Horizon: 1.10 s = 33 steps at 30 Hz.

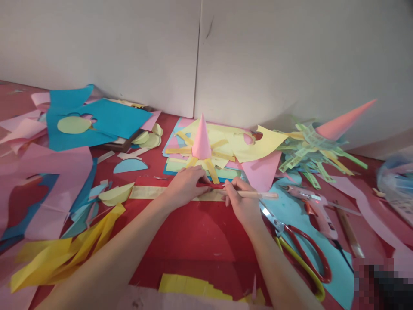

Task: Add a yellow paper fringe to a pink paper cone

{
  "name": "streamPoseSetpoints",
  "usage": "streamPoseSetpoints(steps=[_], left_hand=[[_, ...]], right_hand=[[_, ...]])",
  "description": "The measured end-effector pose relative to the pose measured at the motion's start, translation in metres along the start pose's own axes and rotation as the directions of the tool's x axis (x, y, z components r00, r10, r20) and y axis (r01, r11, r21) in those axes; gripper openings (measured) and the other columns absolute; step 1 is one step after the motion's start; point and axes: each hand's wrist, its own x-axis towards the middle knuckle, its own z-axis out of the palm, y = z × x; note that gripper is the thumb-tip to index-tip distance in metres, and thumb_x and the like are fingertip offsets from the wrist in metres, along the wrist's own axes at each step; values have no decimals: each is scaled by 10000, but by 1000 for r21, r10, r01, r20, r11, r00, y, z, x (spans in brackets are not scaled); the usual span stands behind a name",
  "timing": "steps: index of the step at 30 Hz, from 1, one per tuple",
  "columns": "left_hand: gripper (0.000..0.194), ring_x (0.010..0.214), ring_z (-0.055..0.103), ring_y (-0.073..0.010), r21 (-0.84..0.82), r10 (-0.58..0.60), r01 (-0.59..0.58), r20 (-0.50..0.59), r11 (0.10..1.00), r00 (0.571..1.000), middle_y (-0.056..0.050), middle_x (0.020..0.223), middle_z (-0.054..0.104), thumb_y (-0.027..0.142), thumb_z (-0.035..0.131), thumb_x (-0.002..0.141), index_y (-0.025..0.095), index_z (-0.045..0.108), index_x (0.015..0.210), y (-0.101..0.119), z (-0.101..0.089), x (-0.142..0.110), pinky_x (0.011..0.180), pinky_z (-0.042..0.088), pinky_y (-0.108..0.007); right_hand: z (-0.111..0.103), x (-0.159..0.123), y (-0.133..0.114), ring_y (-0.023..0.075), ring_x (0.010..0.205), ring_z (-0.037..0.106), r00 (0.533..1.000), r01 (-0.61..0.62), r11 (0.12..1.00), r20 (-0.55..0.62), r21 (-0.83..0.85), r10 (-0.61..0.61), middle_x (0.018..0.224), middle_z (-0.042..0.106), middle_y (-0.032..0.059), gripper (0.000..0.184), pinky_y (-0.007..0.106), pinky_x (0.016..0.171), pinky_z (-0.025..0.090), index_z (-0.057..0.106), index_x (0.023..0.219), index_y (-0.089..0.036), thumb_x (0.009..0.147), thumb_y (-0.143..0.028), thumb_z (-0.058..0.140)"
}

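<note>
My right hand is closed around a slim pale wooden stick, perhaps a pencil; its tip points left toward my other hand. My left hand presses down on a pale yellow paper strip, fingers together. A thin red piece lies between the two hands; its kind is unclear. Under the strip spreads red paper. Just beyond my hands stands a pink paper cone with yellow paper strips fanning out from its base.
Scissors and a pink glue gun lie at right on light-blue paper. Behind them a second pink cone tilts over green strips. Blue sheets, pink paper and yellow strips crowd the left. A wall stands behind.
</note>
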Motion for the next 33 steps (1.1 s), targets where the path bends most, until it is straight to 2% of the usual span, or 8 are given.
streamPoseSetpoints(steps=[13, 17, 20, 28, 33], left_hand=[[80, 823, 562, -165, -17, -18, 18, 10, 1000, 1000, -6, 847, 628, 268, 614, 739, 191, 592, 737, 1, -1, 0, 679, 399, -263], [75, 823, 562, -165, -25, -20, 21, 15, 999, 1000, -3, 838, 626, 269, 614, 738, 196, 599, 734, 1, -1, 0, 676, 395, -263], [81, 816, 563, -165, -29, -20, 20, 16, 999, 1000, -5, 833, 626, 269, 612, 737, 190, 593, 730, 2, -2, 0, 678, 397, -265], [74, 813, 566, -167, -16, -17, 18, 20, 1000, 1000, -6, 840, 626, 270, 613, 736, 197, 597, 736, 2, -2, 0, 677, 400, -268], [76, 809, 563, -167, -2, -18, 18, 18, 1000, 1000, -7, 825, 617, 267, 617, 735, 194, 599, 749, 3, -2, 0, 682, 404, -268]], right_hand=[[0, 0, 1, 108, 455, 482, 1000, 21, 1000, 9, -9, -21, 394, 451, -58, 390, 225, 521, 376, 372, 485, -215, 833, -349, 486], [2, 0, 3, 111, 421, 489, 997, -43, 993, -51, 109, 49, 364, 401, -72, 382, 226, 486, 386, 343, 499, -222, 829, -355, 484], [3, 0, 3, 118, 420, 516, 996, -72, 984, -44, 165, 81, 362, 398, -76, 376, 227, 482, 405, 350, 517, -224, 830, -377, 491], [2, 1, 4, 117, 417, 512, 999, -33, 995, -29, 94, 36, 368, 404, -72, 370, 233, 493, 424, 372, 518, -224, 831, -383, 489], [2, 0, 3, 120, 426, 538, 998, -62, 989, -21, 131, 66, 368, 416, -73, 367, 229, 485, 422, 368, 518, -223, 832, -374, 484]])
